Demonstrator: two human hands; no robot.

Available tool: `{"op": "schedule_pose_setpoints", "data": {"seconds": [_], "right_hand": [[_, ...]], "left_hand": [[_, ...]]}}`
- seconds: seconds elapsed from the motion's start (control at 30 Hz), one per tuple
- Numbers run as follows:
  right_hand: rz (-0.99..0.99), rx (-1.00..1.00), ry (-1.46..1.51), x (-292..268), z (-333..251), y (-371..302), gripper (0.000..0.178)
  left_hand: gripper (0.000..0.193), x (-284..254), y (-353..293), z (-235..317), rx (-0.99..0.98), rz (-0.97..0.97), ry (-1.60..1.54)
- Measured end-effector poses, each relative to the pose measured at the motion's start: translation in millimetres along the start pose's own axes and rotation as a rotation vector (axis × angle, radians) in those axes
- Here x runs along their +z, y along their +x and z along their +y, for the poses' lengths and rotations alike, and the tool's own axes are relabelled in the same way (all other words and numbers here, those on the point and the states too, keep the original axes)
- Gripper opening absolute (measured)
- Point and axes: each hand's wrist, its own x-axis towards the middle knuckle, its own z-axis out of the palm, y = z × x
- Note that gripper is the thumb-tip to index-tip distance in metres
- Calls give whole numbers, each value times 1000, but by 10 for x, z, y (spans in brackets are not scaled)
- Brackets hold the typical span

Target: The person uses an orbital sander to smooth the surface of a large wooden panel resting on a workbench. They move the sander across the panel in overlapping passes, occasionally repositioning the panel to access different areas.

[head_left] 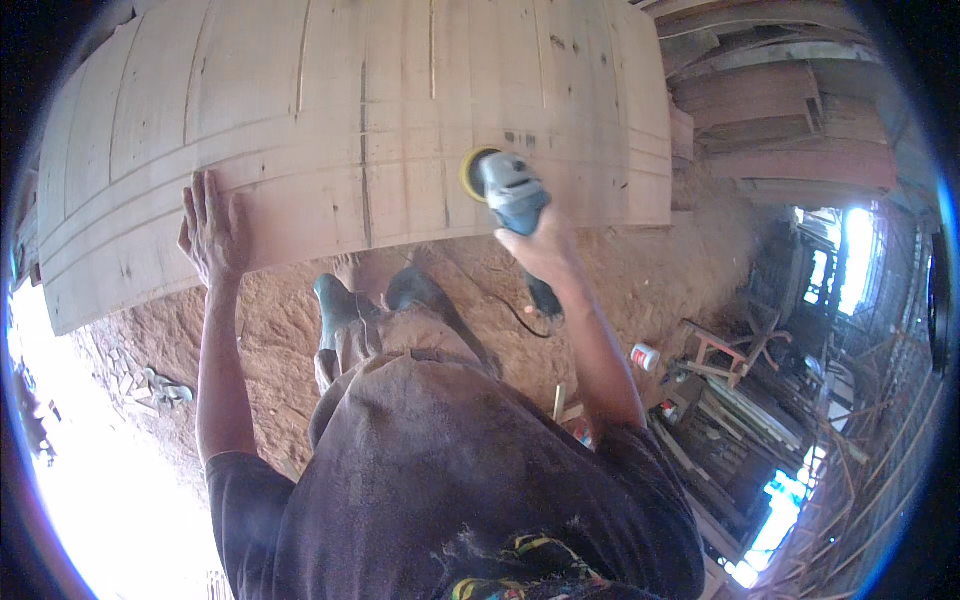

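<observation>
Pale wood stretches across the top of your view as a broad panel (270,145), running from 9 o'clock round to nearly 2 o'clock, with long straight grooves and scattered dark knots. Your left hand (213,235), between 9 and 10 o'clock, rests flat on the panel beside its near edge, fingers extended and gripping nothing. Your right hand (545,245), between 1 and 2 o'clock, is wrapped around the body of an angle grinder (517,200). The tool's head sits just past 12 o'clock, over the panel, carrying a yellow disc (469,176); from this angle you cannot tell whether the disc's face touches the wood. Below the grinder, a dark cord (512,317) curves above the brown, dusty floor (265,375). Stacked timber (790,165) lies at 2 o'clock, beyond the panel's right end. Between 3 and 4 o'clock, you have a white tub (645,357) on the floor and, farther out, a small wooden frame (713,341). Loose strips of wood (750,415) lie near 4 o'clock. Your dark, dust-covered shirt (400,480) fills 6 o'clock.
</observation>
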Motion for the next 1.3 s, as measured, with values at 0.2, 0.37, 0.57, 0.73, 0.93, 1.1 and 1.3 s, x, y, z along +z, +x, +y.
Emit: {"op": "schedule_pose_setpoints", "data": {"seconds": [0.2,0.37,0.57,0.73,0.93,1.1,1.3], "right_hand": [[85,164,168,-439,1115,201,61],[39,489,450,-577,1369,422,56],[-102,29,269,12,173,355,48],[-213,-284,89,997,-1391,292,51],[-79,-100,96,576,-1129,271,49],[-47,-51,139,98,-261,367,58],[144,111,132,-253,688,483,56]], "left_hand": [[67,8,32,23,-43,-46,17],[66,-8,10,29,-80,-80,27],[65,-36,21,29,-93,-85,-18],[64,-75,23,23,-88,-115,-42],[64,-46,13,28,-50,-43,-63],[64,-69,28,49,-57,-43,-32],[64,-87,29,83,-47,-27,-15]]}}
